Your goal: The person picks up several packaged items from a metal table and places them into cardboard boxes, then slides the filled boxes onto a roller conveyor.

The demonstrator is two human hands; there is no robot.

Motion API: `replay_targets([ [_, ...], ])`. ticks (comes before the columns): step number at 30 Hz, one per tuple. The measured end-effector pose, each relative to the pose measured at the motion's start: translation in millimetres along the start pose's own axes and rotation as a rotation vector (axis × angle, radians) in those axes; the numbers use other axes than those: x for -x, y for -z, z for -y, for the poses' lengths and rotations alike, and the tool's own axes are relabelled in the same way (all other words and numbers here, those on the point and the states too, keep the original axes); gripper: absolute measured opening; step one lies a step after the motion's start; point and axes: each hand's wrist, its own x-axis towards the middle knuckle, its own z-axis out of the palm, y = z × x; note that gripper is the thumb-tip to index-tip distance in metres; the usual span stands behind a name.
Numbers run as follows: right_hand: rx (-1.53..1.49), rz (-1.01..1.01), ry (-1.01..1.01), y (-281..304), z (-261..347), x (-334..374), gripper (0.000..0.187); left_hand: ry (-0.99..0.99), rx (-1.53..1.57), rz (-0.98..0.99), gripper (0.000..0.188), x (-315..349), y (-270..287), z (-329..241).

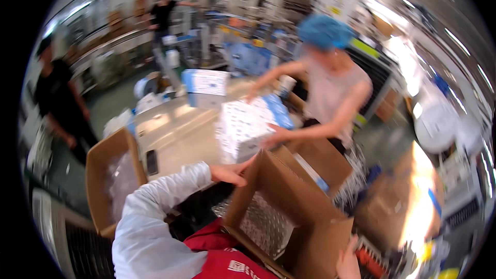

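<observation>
1. Red apron-like garment (219, 266) and white left sleeve (155, 201) sit nearest, on the near side of the worktable (175, 134)
2. Open brown corrugated carton (294, 191) is just beyond the worktable's near right corner, in front of the wearer
3. Left hand (229, 173) is at the carton corner closest to the worktable, fingers stretched, thumb apart; blur keeps me from telling whether it grips
4. Right hand (349, 261) lies by the carton's outer wall on the side away from the worktable; too little shows to tell if it is closed
5. Step in hand, I'd judge, is squaring up the carton; the patterned surface visible through it suggests an unclosed bottom
6. Next move probably calls for steadying opposite walls, then folding the bottom flaps
7. Carton's mouth tilts up toward the wearer, its longer visible edge slanting from the worktable-side corner rightward and nearer; foreshortened depth leaves its true long axis uncertain
8. At the worktable's right side, a blue-capped co-worker (336, 85) handles a white patterned package (243, 124)
</observation>
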Motion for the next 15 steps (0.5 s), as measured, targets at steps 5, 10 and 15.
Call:
replay_targets([
  [5,-0.532,0.108,-0.074,-38,25,-35,0.066,0.046,-0.193,0.233,0.101,-30,-4,55],
  [10,-0.015,-0.106,-0.007,-112,42,-36,0.072,0.256,-0.723,0.135,0.099,-66,-71,78],
  [15,-0.710,0.278,0.070,-181,18,-43,0.071,0.423,-1.322,0.093,0.115,-87,-153,95],
])
